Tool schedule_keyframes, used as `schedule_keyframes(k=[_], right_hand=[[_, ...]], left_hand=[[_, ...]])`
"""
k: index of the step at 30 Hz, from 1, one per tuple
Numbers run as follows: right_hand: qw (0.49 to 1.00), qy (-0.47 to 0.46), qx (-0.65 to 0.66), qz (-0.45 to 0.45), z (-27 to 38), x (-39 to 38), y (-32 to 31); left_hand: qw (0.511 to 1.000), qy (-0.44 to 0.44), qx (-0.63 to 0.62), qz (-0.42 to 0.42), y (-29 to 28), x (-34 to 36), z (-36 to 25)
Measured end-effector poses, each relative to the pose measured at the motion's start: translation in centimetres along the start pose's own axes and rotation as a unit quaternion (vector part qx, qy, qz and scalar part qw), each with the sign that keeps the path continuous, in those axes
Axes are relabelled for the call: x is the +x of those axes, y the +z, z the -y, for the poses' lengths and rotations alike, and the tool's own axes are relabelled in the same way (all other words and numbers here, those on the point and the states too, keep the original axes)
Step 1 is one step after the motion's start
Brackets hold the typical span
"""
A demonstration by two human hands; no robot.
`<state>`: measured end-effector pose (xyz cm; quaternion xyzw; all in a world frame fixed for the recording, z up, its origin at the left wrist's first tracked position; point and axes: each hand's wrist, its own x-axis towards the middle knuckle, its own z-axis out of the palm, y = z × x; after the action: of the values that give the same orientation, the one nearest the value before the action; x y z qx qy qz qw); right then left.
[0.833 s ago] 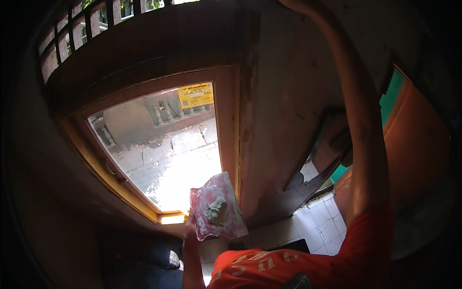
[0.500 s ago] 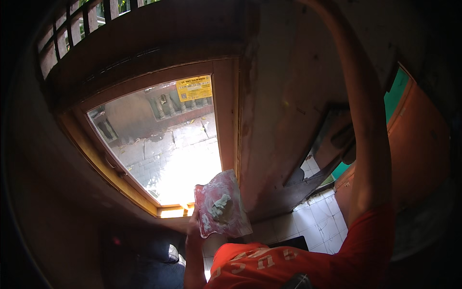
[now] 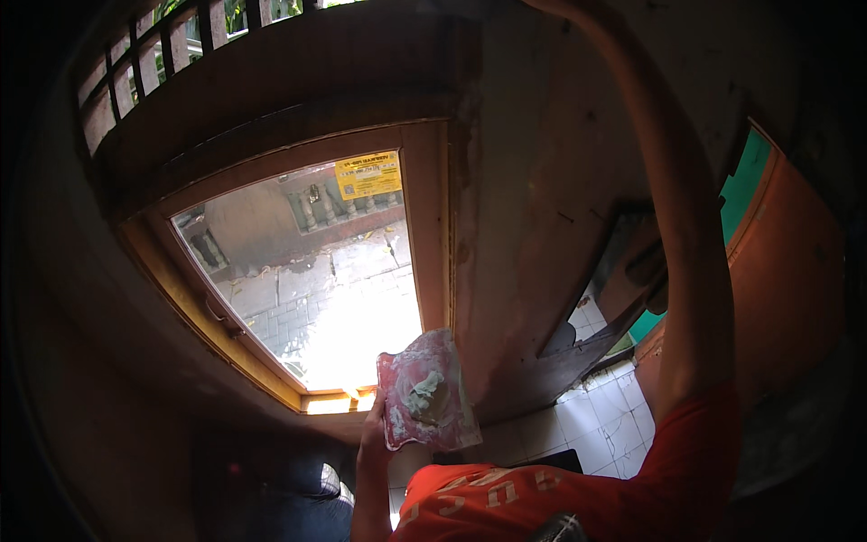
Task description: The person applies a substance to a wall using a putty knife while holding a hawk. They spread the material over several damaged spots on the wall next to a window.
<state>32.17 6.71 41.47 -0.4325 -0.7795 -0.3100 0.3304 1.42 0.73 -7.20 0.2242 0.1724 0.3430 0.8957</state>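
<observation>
Left hand (image 3: 374,426) grips red board (image 3: 405,369) — best held level so pale paste (image 3: 424,395) stays put. Right hand (image 3: 553,5) cropped up top — can't tell its grip.

Reaching high with the bare right arm (image 3: 693,235), past the upper edge of view. Gripping low, near the torso (image 3: 497,508), with the left hand (image 3: 372,434) curled.

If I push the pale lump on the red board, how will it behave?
The pale lump would probably give softly, since its surface looks ragged and paste-like. It may smear rather than roll: similar pale streaks coat the red board.
</observation>
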Motion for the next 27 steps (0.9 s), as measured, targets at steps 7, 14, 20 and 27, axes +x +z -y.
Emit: schedule_keyframes(k=[7, 14, 20, 27], right_hand=[[0.998, -0.042, 0.003, -0.046, -1.6, -0.3, -1.7], [1.000, 0.023, -0.013, -0.010, -0.3, -0.7, -1.5], [0.999, -0.001, -0.026, -0.023, -1.5, -0.8, -1.0], [0.996, 0.049, 0.070, 0.015, 0.2, -1.9, 1.1]], left_hand=[[1.000, -0.018, 0.002, 0.020, 0.3, 0.7, 0.1], [1.000, -0.024, -0.002, 0.018, 0.2, 1.0, -0.1], [0.999, -0.028, 0.000, 0.025, 0.3, 1.3, -0.2], [1.000, -0.014, -0.006, 0.003, -0.2, 0.8, -0.2]])
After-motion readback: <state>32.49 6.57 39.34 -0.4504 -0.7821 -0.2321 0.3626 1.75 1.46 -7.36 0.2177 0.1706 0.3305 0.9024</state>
